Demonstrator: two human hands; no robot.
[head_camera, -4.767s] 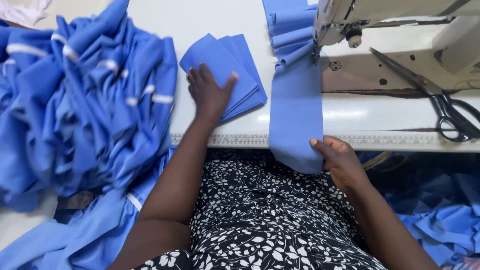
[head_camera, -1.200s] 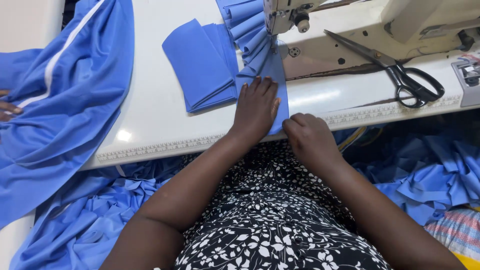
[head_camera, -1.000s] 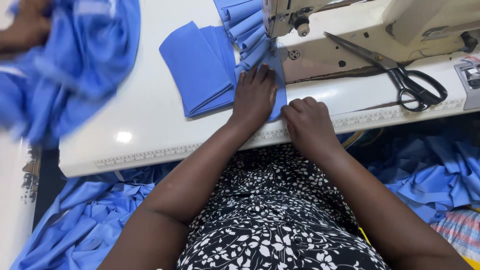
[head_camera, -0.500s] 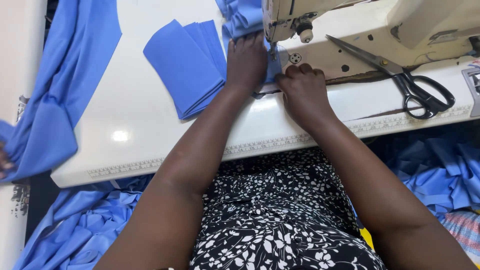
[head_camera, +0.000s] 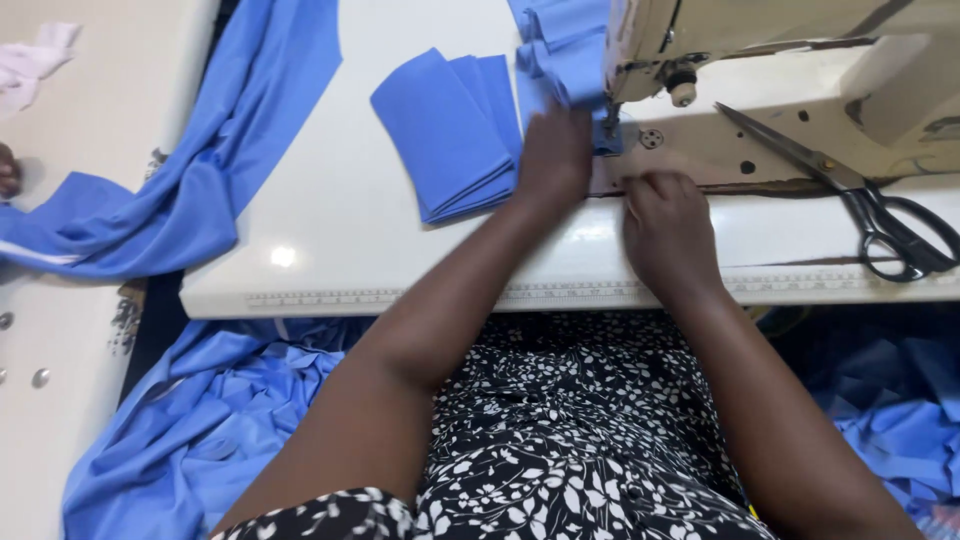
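Strip (head_camera: 575, 85) of blue cloth sits right under the head of the sewing machine (head_camera: 760, 60), at the needle. It runs away from the person, long axis pointing up toward the far edge of the table (head_camera: 330, 210), with the sewn part bunching in pleats behind the needle.

Left hand (head_camera: 553, 155) lies flat on top of the strip just left of the needle, fingers together and pressing down, tips aimed at the presser foot. It's blurry though, so I can't tell the exact finger spacing. Right hand (head_camera: 668, 222) is a bit nearer the body and to the right, on the machine bed, fingers curled under and seemingly nipping the near edge of the cloth, though the grip itself is hidden. So the strip lies ahead of both hands, and the left one is closer to the needle.

Just left of the left hand there's a stack of folded pieces (head_camera: 445, 135), same blue, edge almost touching the wrist. Scissors (head_camera: 860, 205) lie on the machine bed well off to the right, blades pointing back at the needle. A ruler strip (head_camera: 400, 298) runs along the table's near edge. Big length of blue fabric (head_camera: 200, 190) hangs off the left side, and more of it is heaped on the floor (head_camera: 200, 430).
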